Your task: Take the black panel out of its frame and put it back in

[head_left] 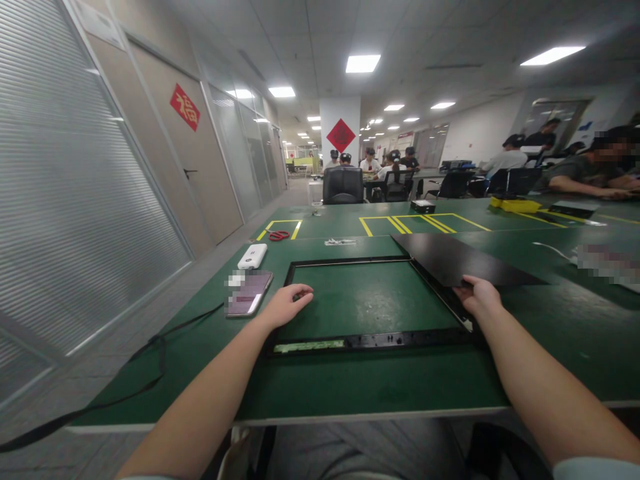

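Observation:
A thin black rectangular frame (350, 262) lies flat on the green table (350, 387) in front of me. My left hand (287, 303) rests on the frame's left side, fingers curled over the bar. My right hand (479, 295) lies on the frame's right side and holds the near edge of a flat black panel (460, 260), which leans across the frame's far right corner.
A phone (249, 293) and a white power bank (253, 256) lie left of the frame, red scissors (279, 235) farther back. A black cable (150, 353) hangs off the left edge. Yellow tape marks, a yellow tray (515, 205), chairs and seated people fill the back.

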`<state>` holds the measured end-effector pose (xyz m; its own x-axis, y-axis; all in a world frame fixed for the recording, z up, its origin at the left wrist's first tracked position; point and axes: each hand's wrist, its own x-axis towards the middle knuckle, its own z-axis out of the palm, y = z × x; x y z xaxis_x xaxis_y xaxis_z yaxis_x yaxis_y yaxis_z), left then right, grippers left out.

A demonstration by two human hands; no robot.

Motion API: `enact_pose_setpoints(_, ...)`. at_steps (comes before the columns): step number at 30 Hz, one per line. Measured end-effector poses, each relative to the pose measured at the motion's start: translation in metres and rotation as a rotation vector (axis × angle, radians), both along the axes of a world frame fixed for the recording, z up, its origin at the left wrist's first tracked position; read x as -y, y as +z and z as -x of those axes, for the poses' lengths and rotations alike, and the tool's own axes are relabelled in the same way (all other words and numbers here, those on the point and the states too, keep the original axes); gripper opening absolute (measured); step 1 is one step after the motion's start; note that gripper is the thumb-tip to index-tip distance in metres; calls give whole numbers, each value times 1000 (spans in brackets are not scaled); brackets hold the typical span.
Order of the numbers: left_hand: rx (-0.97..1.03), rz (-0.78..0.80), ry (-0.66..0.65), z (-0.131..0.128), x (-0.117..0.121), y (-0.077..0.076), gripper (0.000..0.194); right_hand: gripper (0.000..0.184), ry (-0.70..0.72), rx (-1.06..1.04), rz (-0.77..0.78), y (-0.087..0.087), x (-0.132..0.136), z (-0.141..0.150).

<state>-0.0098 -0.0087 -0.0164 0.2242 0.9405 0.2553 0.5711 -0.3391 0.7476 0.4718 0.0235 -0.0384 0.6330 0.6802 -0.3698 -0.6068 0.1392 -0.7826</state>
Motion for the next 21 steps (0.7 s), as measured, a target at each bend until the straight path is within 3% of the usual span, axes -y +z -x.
enact_pose_setpoints(9, 54, 50, 4, 3, -4, -4, 48, 22, -35, 52, -150, 10, 3, 5)
enact_pose_setpoints(17, 339, 72, 154, 12, -20, -18, 62, 23, 167, 84, -282, 27, 17, 22)
enact_pose_setpoints(21, 571, 98, 180, 18, -32, -28, 66, 21, 242, 114, -232, 31, 24, 24)
